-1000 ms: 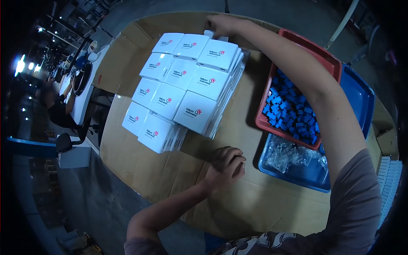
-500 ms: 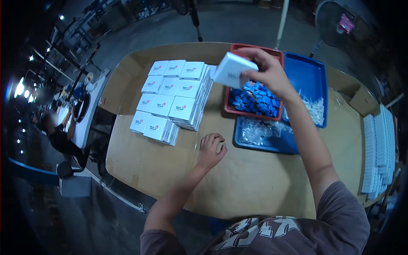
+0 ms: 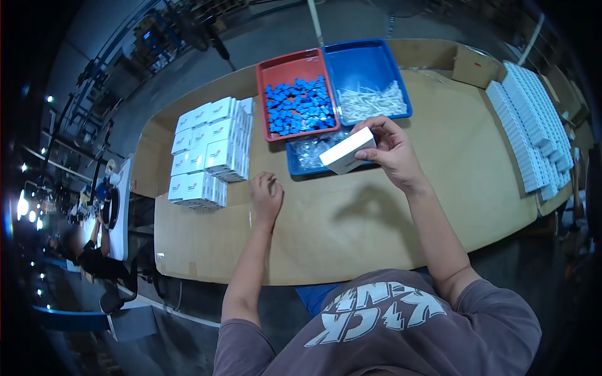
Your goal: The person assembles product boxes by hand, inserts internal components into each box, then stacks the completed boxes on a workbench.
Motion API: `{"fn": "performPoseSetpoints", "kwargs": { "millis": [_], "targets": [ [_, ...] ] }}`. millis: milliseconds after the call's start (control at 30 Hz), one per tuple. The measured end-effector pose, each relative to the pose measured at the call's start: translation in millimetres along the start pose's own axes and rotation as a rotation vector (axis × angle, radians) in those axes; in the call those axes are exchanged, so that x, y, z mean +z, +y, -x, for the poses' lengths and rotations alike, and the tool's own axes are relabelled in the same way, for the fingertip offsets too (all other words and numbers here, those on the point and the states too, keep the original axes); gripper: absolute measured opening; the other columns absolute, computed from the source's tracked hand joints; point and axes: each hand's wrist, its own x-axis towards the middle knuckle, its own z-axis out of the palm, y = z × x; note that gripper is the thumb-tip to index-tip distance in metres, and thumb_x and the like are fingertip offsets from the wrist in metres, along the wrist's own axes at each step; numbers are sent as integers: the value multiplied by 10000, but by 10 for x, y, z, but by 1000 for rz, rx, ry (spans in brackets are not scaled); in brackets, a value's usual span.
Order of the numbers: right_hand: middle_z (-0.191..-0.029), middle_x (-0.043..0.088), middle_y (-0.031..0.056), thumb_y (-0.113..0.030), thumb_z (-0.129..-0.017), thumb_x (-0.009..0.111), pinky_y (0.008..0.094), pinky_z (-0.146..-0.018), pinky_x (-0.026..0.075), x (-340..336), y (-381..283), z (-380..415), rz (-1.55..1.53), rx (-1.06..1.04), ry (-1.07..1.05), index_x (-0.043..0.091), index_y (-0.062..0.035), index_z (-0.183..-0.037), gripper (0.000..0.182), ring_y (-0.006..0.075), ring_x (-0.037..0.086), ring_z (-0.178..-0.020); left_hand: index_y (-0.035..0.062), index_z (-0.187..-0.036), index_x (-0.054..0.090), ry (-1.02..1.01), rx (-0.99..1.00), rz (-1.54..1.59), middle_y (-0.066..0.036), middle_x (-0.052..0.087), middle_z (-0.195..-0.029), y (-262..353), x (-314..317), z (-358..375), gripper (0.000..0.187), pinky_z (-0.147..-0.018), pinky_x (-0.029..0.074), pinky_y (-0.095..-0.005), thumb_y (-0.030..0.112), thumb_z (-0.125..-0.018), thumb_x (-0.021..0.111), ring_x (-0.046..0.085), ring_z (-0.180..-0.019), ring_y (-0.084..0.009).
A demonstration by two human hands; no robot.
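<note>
My right hand [image 3: 396, 155] grips a small white box [image 3: 348, 152] between thumb and fingers, holding it tilted above the table. The box's printed face is turned mostly downward. Resting on the cardboard table surface is my left hand [image 3: 268, 195], its fingers loosely curled with nothing seen in them. Just left of it stand several stacked white boxes [image 3: 218, 152] with a small red logo and dark print on top. Behind the held box lies a blue tray [image 3: 297, 169] of clear plastic bags [image 3: 311, 150], partly covered by the box and hand.
A red tray [image 3: 261, 94] holds many small blue pieces [image 3: 300, 103]. Beside it a blue tray [image 3: 364, 59] contains white stick-like pieces [image 3: 374, 100]. Rows of white boxes [image 3: 533, 122] stand at the far right. Cardboard walls edge the table; another person [image 3: 94, 254] sits at far left.
My right hand has brought the white box from over the red tray back toward me and tilted it. My left hand stays on the table. The view has turned to the right.
</note>
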Motion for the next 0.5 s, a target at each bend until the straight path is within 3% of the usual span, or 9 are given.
{"fn": "performPoseSetpoints", "kwargs": {
  "millis": [33, 133, 167, 267, 333, 367, 433, 500],
  "targets": [
    [-1138, 693, 44, 16, -786, 866, 307, -941, 559, -94, -30, 88, -18, 32, -4, 646, -71, -1182, 462, 130, 651, -1078, 25, -1132, 644, 16, -12, -58, -150, 632, -1124, 26, 1, 1, 261, -970, 473, -445, 105, -889, 694, 593, -1098, -346],
    [-1135, 694, 42, 6, -802, 857, 300, -942, 557, -263, -136, 331, -31, 97, 39, 647, -62, -1242, 493, 122, 651, -1072, 36, -1211, 622, 176, -286, 124, -108, 620, -1128, 385, 119, -17, 306, -880, 510, -387, 150, -937, 698, 616, -1036, -247],
    [-1129, 697, 36, -4, -821, 845, 295, -939, 555, -327, -100, 404, -11, 95, 35, 646, -54, -1285, 507, 120, 658, -1067, 36, -1288, 601, 7, -589, 456, -90, 636, -1130, 571, 131, -3, 351, -849, 520, -352, 238, -1007, 658, 616, -1011, -188],
    [-1128, 700, 32, -8, -838, 833, 287, -926, 554, -443, 39, 696, -30, 218, 46, 649, -51, -1283, 484, 122, 667, -1057, 44, -1449, 527, -469, -769, 990, -140, 675, -1264, 1506, 22, -2, 597, -903, 534, -351, 513, -1085, 459, 689, -1007, -203],
    [-1144, 708, 42, -33, -840, 839, 278, -912, 552, -503, 231, 904, -4, 299, 34, 657, -49, -1267, 465, 124, 672, -1057, 64, -1527, 459, -762, -849, 1311, -141, 655, -1339, 2020, -11, 120, 797, -996, 527, -398, 692, -1050, 337, 680, -1137, -227],
    [-1148, 709, 44, -44, -841, 842, 278, -909, 552, -512, 331, 1009, 7, 337, 37, 660, -50, -1262, 459, 124, 672, -1058, 37, -1500, 451, -739, -979, 1558, -146, 674, -1271, 2287, -71, 156, 723, -950, 555, -371, 618, -1084, 342, 709, -1063, -231],
    [-1152, 717, 53, -93, -861, 839, 302, -936, 546, -494, 367, 1152, 86, 461, 1, 659, -33, -1269, 450, 145, 667, -1091, 34, -1471, 467, -791, -953, 1603, -134, 672, -1253, 2458, -72, 311, 703, -965, 546, -378, 610, -1085, 351, 697, -1095, -229],
    [-1159, 716, 60, -118, -886, 821, 319, -966, 534, -433, 479, 1264, 260, 383, 41, 654, -22, -1286, 443, 164, 656, -1129, 44, -1416, 495, -798, -1000, 1629, -110, 655, -1227, 2571, -104, 365, 642, -982, 530, -382, 584, -1084, 393, 659, -1154, -215]
  ]
}}
